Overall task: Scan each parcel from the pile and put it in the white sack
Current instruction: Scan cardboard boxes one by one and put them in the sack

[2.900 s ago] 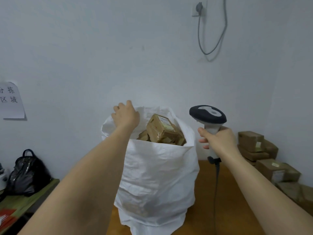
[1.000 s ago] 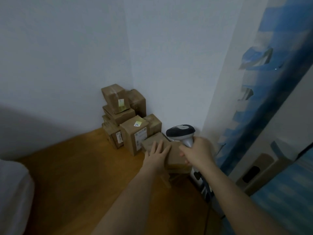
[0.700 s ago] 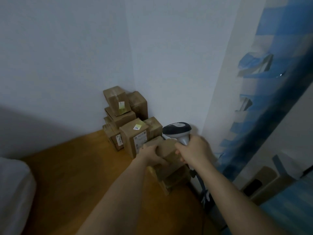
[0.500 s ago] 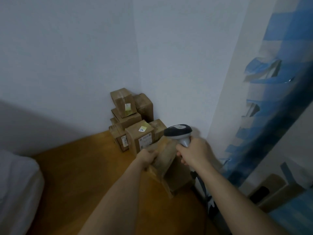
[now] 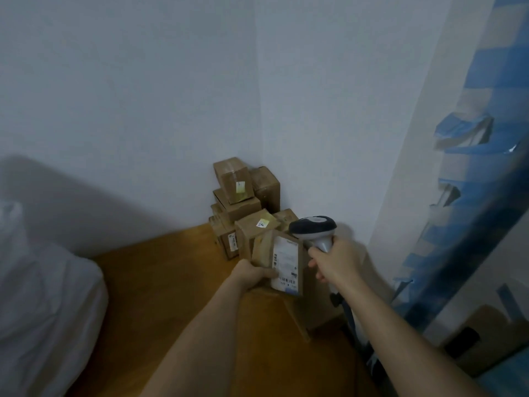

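**Parcel Raised Beside Scanner**

My left hand point(image 5: 252, 274) grips the parcel point(image 5: 279, 262) at its lower left edge, label facing me, at frame centre. My right hand point(image 5: 335, 260) is curled round the scanner point(image 5: 313, 229) handle, just right of the parcel. Beyond, the pile point(image 5: 246, 207) occupies the corner. The white sack point(image 5: 43, 296) sits at lower left.

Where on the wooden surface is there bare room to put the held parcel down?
Bare wood lies between the white sack and the pile of parcels, left of the left hand. It is crowded in the corner by the pile and under the right hand with the scanner.
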